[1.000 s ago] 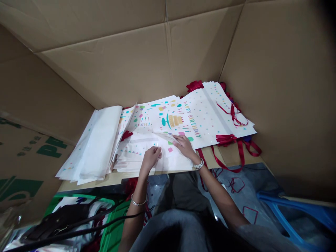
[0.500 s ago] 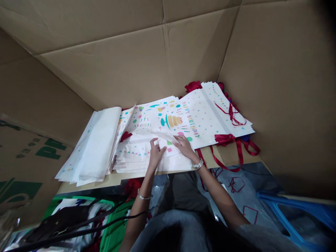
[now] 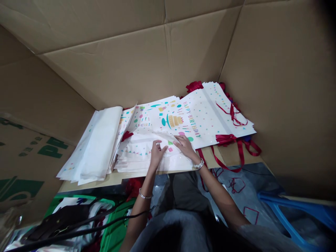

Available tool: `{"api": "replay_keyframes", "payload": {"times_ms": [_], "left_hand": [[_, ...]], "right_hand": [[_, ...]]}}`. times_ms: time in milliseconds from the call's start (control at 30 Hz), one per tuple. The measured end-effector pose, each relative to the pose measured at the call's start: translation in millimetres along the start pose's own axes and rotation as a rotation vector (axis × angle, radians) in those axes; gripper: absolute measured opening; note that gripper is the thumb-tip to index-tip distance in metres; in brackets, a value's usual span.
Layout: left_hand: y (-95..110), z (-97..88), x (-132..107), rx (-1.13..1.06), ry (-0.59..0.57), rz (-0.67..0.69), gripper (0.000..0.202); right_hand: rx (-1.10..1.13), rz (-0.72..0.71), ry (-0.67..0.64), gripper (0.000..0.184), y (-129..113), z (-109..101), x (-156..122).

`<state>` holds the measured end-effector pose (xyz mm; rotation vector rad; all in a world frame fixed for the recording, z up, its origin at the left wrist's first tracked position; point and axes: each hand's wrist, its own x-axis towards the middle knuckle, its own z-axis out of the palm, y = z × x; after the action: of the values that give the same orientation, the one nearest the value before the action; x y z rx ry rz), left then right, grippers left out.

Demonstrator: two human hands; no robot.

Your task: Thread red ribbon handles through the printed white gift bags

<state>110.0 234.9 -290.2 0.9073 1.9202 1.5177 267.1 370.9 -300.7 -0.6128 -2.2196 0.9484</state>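
Observation:
White sheets printed with a birthday cake (image 3: 174,120) and the words "HAPPY BIRTHDAY" lie in an overlapping stack on the table. At the near edge of the stack, my right hand (image 3: 186,146) has its fingers on a lifted, creased edge of the top sheet, seemingly pinching it. Just left of it, my left hand (image 3: 158,152) is over the same sheet, index finger curled and thumb apart, with no grip visible. A red ribbon bow (image 3: 225,139) and loose red ribbon (image 3: 232,113) lie on the right-hand sheets. A folded stack of white sheets (image 3: 101,140) rests at the left.
Tall cardboard walls (image 3: 126,70) enclose the table (image 3: 115,179) at the back and sides. Below the left edge is a green crate (image 3: 110,220) with a dark bag (image 3: 60,220) on it. A blue plastic stool (image 3: 301,217) stands at lower right. Red ribbon pieces lie on the floor.
Both hands stay almost in place on the sheet. The whole view has shifted slightly to the right.

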Motion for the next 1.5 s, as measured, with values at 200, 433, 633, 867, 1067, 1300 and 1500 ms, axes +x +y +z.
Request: {"api": "replay_keyframes", "payload": {"times_ms": [200, 433, 633, 867, 1067, 1300, 1500], "left_hand": [[-5, 2.4, 2, 0.002, 0.056, -0.021, 0.049], [5, 5.5, 5, 0.037, 0.119, -0.068, 0.042], [13, 7.5, 5, -0.006, 0.151, -0.154, 0.039], [17, 4.6, -1, 0.029, -0.024, -0.065, 0.039], [7, 10.6, 4, -0.034, 0.012, -0.148, 0.027], [11, 9.8, 0, -0.187, -0.011, -0.163, 0.027], [19, 10.8, -3, -0.34, 0.004, -0.211, 0.02]], "right_hand": [[0.015, -0.003, 0.018, 0.048, 0, 1, -1], [-0.001, -0.018, 0.017, 0.048, 1, 1, -1], [-0.015, -0.029, 0.012, 0.044, -1, 0, 0], [-0.065, -0.136, -0.003, 0.035, -2, -1, -2], [-0.201, -0.255, -0.022, 0.038, 0, -1, -3], [-0.405, -0.252, -0.094, 0.041, -14, -8, -6], [-0.567, -0.231, -0.143, 0.042, -30, -12, -10]]}}
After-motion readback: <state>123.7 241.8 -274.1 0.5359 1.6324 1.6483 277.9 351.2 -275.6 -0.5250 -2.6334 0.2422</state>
